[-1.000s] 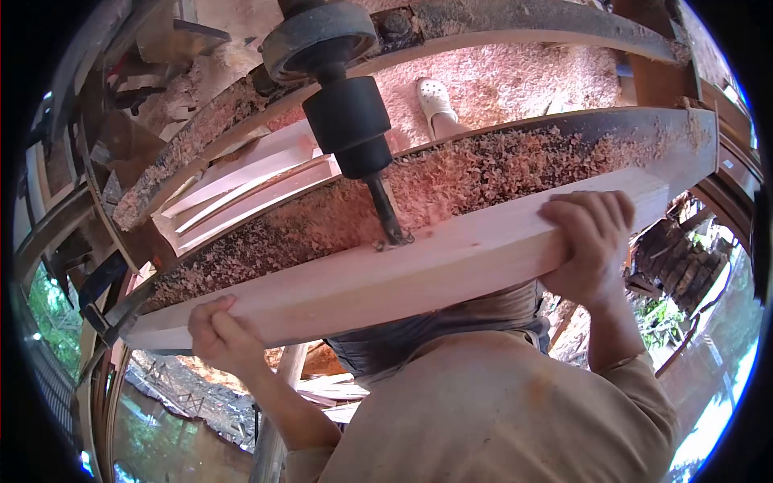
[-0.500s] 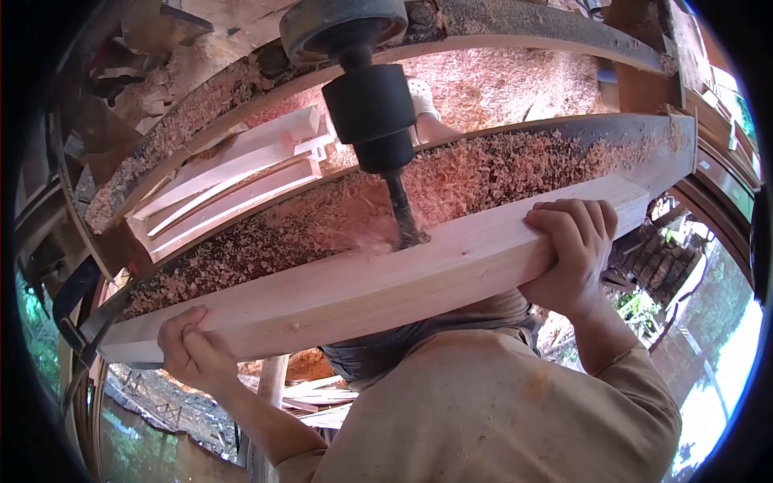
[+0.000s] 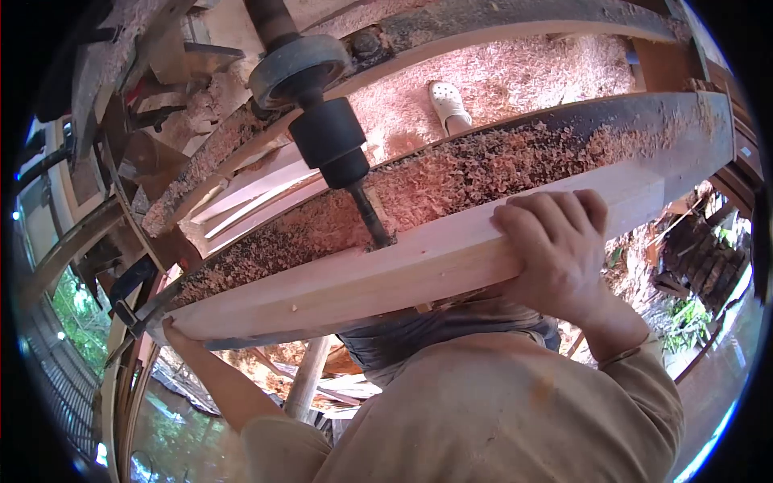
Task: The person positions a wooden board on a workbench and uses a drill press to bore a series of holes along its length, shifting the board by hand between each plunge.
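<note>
A long pale wooden beam (image 3: 354, 291) lies slanting across the view on a dark, shaving-covered table (image 3: 692, 125). My right hand (image 3: 560, 253) grips it right of the middle, fingers curled over the top edge. At the beam's far left end is my left hand (image 3: 179, 336); it holds the end from below, with most of its fingers hidden. A black drill chuck (image 3: 328, 137) hangs above, and its bit (image 3: 372, 219) meets the beam's upper face, its tip hidden among shavings.
Wood shavings (image 3: 475, 165) cover the table behind the beam. A curved rail (image 3: 515, 24) runs farther back. Cut boards (image 3: 250, 189) lie between rail and table. A foot in a white clog (image 3: 447, 103) stands on the shaving-strewn floor. A black clamp-like part (image 3: 133, 282) sits at the left corner.
My left hand has moved from the beam's near face to its left end, lower down. My right hand keeps its hold. The view has shifted, showing more of the clog.
</note>
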Available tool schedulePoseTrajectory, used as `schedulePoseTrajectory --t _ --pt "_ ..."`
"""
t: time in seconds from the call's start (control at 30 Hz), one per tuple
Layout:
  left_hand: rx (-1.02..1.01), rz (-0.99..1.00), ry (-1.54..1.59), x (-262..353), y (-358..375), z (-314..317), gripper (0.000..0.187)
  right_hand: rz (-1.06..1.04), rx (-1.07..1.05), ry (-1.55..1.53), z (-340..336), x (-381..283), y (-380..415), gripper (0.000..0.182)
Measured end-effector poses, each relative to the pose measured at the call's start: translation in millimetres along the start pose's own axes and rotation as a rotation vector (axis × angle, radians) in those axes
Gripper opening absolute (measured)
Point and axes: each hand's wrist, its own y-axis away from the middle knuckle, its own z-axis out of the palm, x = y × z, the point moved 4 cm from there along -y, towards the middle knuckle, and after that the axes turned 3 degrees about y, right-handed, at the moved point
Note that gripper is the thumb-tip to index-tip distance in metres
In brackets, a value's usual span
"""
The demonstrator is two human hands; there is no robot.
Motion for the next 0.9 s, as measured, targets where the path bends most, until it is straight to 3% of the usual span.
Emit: schedulePoseTrajectory --t 0.13,0.23,0.33,0.53,0.67,0.73,0.9 --pt "0.1 -0.016 0.006 -10.5 25.3 10.2 0.061 -0.003 -0.072 0.048 -13.4 22.5 2.9 0.046" --pt "-0.056 -0.027 0.059 -13.5 -2.8 0.9 0.061 -0.035 -0.046 0.107 -13.3 17.9 0.4 0.048" --pt "-0.047 -0.052 0.142 -19.2 -25.4 -15.6 0.062 -0.02 -0.081 0.133 -8.3 9.4 -1.1 0.045" --pt "0.057 0.017 -0.007 6.8 -45.2 -23.6 0.064 0.008 -0.029 0.0 -1.1 -7.5 -3.3 0.039" --pt "0.1 0.05 -0.023 -4.0 -25.2 -19.3 0.064 -0.062 -0.085 0.052 -7.4 16.5 5.2 0.048" --pt "0.113 0.024 -0.023 -17.5 -18.5 -26.0 0.065 -0.105 -0.053 0.138 -10.2 26.3 5.7 0.061" --pt "0.019 -0.015 0.039 -17.2 -37.1 -41.5 0.071 -0.101 -0.072 0.09 -6.8 1.8 -3.7 0.062"
